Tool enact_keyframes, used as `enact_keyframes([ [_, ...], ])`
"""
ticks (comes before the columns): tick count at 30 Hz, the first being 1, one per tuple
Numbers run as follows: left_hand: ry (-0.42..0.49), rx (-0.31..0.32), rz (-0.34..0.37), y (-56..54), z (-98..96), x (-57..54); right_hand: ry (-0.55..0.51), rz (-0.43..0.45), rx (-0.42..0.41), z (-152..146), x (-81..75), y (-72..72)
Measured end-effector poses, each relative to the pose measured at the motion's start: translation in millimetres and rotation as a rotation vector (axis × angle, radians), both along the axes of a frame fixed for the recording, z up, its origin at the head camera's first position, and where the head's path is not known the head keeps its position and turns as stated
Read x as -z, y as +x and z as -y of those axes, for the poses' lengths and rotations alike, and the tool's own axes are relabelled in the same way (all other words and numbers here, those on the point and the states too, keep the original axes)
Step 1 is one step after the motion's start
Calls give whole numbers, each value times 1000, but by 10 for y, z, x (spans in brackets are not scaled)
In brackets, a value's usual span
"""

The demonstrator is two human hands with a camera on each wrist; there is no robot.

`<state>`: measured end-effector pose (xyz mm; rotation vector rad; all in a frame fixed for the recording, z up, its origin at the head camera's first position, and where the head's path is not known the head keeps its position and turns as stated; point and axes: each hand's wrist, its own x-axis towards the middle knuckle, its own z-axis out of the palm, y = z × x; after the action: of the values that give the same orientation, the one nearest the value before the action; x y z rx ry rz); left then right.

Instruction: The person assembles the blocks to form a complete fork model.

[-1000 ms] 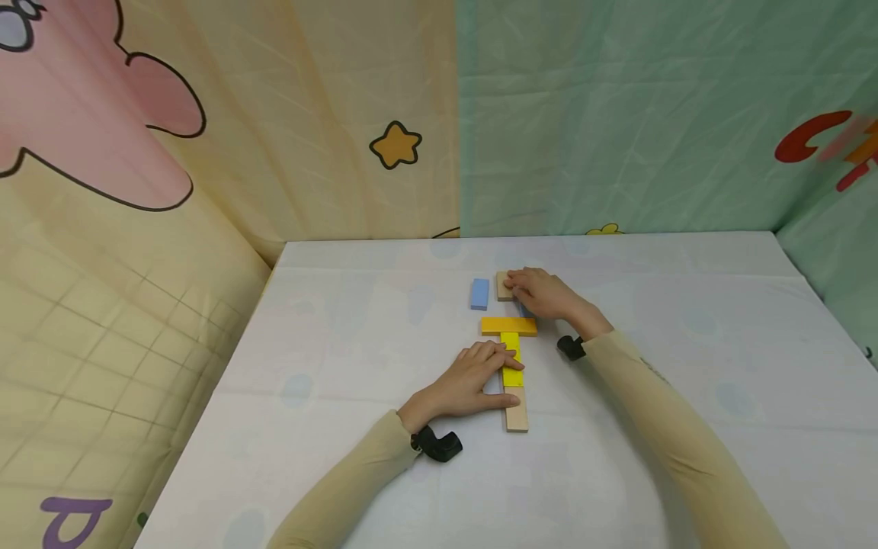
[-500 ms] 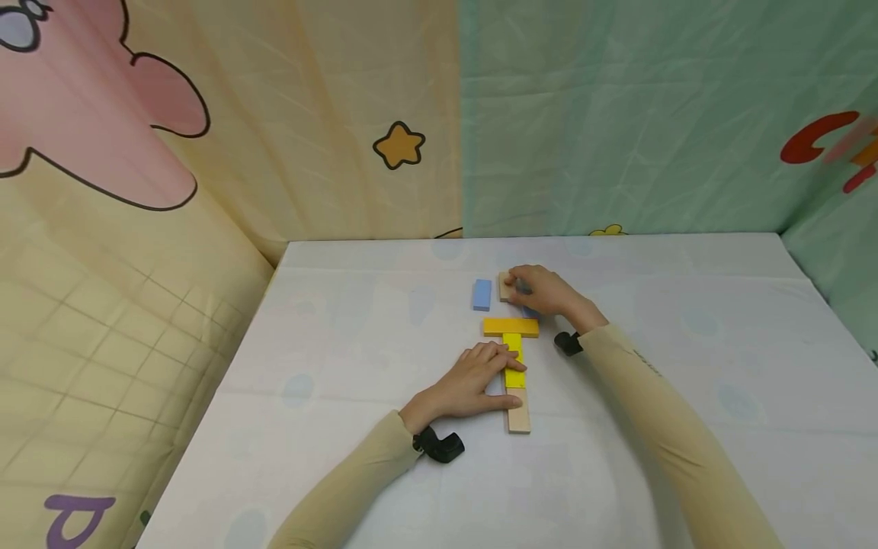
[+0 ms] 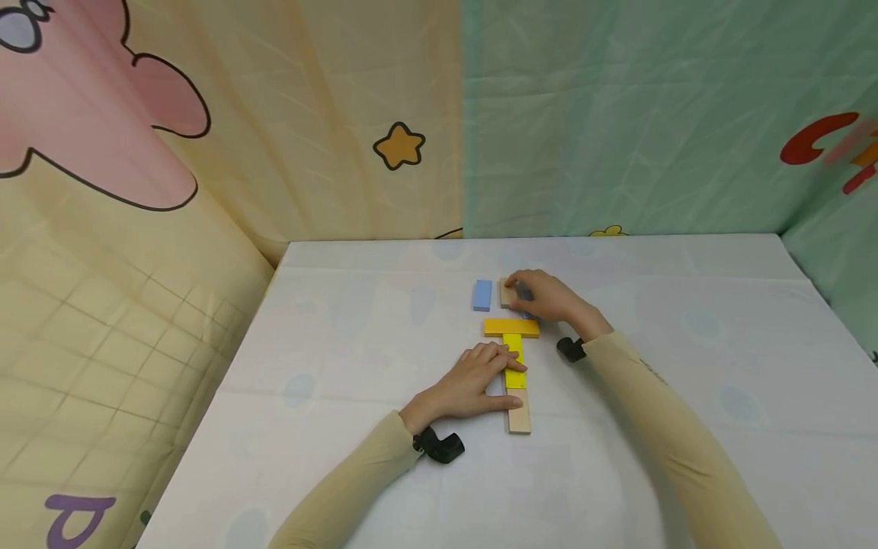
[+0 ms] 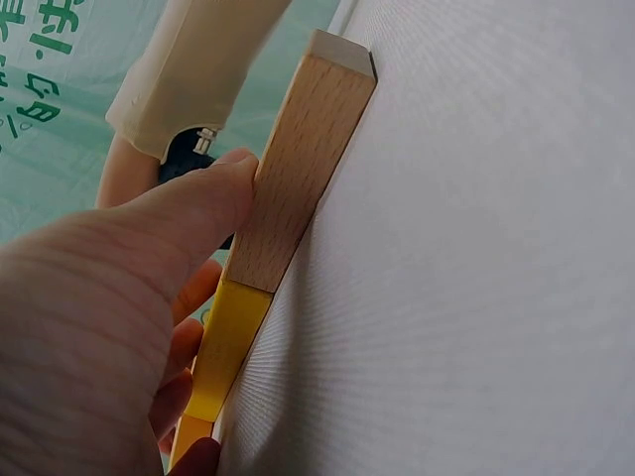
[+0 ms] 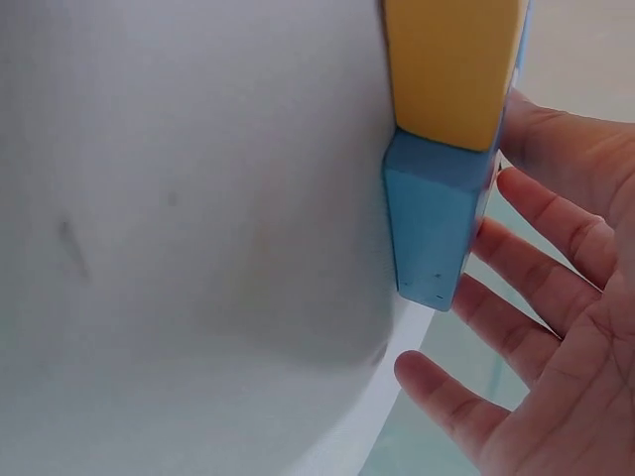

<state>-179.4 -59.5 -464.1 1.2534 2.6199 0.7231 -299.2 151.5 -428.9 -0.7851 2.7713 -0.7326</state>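
My left hand point(image 3: 463, 385) rests with spread fingers on a row of toy blocks. Its fingertips lie over the yellow block point(image 3: 513, 378), and the thumb touches the near wooden block point(image 3: 519, 421). Across the row's far end lies an orange block point(image 3: 495, 328). My right hand point(image 3: 551, 299) pinches a small wooden block point(image 3: 506, 293) between thumb and index finger, beyond the orange one. Under that hand sits a blue block point(image 5: 432, 233), against the orange block in the right wrist view; the pinched block is hidden there. Another blue block point(image 3: 482, 295) lies left of the pinched one.
A white cloth with pale spots covers the table point(image 3: 357, 335). Behind it hang a yellow curtain point(image 3: 309, 114) and a green curtain point(image 3: 617, 114). Each wrist carries a black camera mount, such as the left one point(image 3: 442, 447).
My right hand has drawn the small wooden block slightly nearer to the orange block. Its thumb and index finger have closed round that block. The left hand keeps its place.
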Motion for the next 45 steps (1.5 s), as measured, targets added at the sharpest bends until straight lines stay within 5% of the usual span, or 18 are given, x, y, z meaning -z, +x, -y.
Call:
enact_keyframes([
  [11, 3, -5, 2, 2, 10, -8, -93, 59, 7, -5, 51, -48],
  [19, 1, -2, -6, -3, -1, 6, -78, 48, 63, 7, 69, -62],
  [45, 5, -1, 0, -10, -1, 8, -114, 40, 34, -24, 108, 41],
])
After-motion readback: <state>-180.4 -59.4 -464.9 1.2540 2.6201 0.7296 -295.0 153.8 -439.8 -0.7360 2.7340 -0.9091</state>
